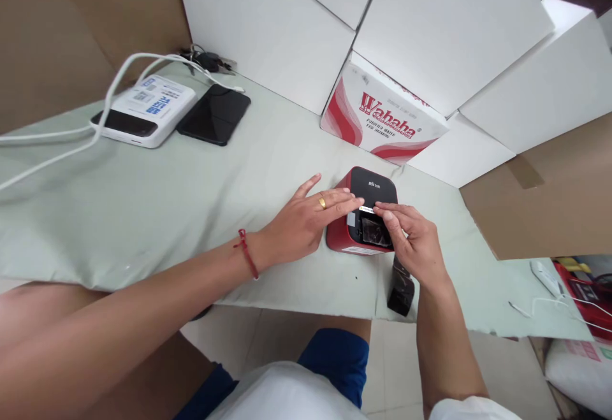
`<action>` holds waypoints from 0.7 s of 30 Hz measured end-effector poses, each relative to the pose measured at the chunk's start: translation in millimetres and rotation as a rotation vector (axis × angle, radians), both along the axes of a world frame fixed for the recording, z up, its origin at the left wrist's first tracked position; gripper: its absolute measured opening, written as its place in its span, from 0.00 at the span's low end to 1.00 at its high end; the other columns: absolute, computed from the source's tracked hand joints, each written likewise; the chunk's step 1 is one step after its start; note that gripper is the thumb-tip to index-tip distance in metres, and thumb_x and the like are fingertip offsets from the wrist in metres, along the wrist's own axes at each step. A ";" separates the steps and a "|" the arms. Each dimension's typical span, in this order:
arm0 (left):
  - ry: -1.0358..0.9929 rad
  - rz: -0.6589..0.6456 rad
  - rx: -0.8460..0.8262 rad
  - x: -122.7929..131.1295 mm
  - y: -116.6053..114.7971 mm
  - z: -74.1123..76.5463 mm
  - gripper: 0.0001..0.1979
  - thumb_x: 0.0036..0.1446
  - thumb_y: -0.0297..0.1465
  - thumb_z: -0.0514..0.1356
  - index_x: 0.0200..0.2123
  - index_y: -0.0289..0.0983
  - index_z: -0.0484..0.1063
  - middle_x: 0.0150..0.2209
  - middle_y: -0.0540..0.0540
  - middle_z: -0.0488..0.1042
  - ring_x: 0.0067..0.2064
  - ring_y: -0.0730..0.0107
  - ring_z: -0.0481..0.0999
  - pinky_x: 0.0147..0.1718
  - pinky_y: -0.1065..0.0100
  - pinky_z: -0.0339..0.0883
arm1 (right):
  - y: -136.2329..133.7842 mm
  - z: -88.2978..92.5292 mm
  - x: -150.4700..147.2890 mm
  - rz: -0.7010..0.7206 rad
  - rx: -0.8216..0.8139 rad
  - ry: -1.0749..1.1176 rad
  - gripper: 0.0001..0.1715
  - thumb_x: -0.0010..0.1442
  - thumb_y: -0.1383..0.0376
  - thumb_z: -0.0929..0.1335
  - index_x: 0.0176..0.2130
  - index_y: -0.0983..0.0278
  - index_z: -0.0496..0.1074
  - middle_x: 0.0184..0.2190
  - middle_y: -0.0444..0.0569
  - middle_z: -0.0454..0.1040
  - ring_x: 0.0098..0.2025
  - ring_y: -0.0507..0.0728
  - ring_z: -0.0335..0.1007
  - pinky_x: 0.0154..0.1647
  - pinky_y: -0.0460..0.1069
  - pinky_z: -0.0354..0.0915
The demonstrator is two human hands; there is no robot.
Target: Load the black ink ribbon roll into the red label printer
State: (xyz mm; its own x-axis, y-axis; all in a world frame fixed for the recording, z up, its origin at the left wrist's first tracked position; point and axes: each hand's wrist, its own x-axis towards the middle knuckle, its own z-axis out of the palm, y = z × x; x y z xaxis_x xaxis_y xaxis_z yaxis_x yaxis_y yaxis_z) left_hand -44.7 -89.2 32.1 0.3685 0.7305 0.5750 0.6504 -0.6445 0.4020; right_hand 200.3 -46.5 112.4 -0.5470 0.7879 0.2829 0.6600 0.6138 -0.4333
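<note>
Head view, left hand [306,221] outstretched, touching red-sided device [373,185]

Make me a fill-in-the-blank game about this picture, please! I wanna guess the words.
1. The ring on the left hand is coloured ____.
2. The right hand is over a device with a black top and ____ sides.
3. The biggest word printed on the carton is ____.
4. The phone lying on the table is coloured ____.

Missing words: gold; red; Wahaha; black.
</note>
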 end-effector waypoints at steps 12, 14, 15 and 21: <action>-0.123 0.025 -0.078 1.6 -8.0 -0.1 0.33 0.54 0.13 0.49 0.57 0.42 0.77 0.43 0.45 0.80 0.48 0.65 0.77 0.43 0.66 0.76 | -33.8 -32.9 51.2 -0.541 0.062 0.524 0.16 0.68 0.55 0.69 0.43 0.60 0.83 0.48 0.53 0.83 0.54 0.64 0.79 0.61 0.64 0.71; -0.138 0.022 -0.180 2.1 -7.5 3.6 0.31 0.56 0.15 0.50 0.56 0.43 0.78 0.40 0.48 0.82 0.43 0.68 0.80 0.40 0.68 0.76 | -33.7 -39.2 68.3 -0.603 -0.027 0.570 0.18 0.66 0.52 0.70 0.43 0.62 0.83 0.47 0.53 0.83 0.51 0.64 0.80 0.60 0.64 0.72; -0.142 0.023 -0.219 2.2 -7.1 4.5 0.30 0.56 0.16 0.51 0.56 0.43 0.78 0.40 0.49 0.84 0.41 0.69 0.81 0.40 0.68 0.76 | -33.0 -41.1 73.9 -0.604 -0.058 0.570 0.19 0.66 0.51 0.70 0.43 0.62 0.83 0.46 0.53 0.83 0.50 0.64 0.80 0.61 0.64 0.72; -0.081 0.060 -0.259 2.6 -6.7 5.2 0.33 0.52 0.17 0.53 0.56 0.47 0.79 0.44 0.52 0.86 0.38 0.70 0.84 0.42 0.68 0.78 | -23.0 -25.3 62.5 -0.447 -0.020 0.465 0.18 0.67 0.52 0.69 0.42 0.61 0.83 0.44 0.52 0.83 0.48 0.62 0.80 0.56 0.61 0.74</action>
State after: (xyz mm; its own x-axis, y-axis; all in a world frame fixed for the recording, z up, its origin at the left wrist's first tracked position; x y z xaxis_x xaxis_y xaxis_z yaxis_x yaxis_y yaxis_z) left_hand -42.1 -95.9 37.3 0.2805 0.8763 0.3917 0.6437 -0.4745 0.6005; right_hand 262.8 -69.5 87.1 0.0119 0.9190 0.3942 0.5908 0.3116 -0.7442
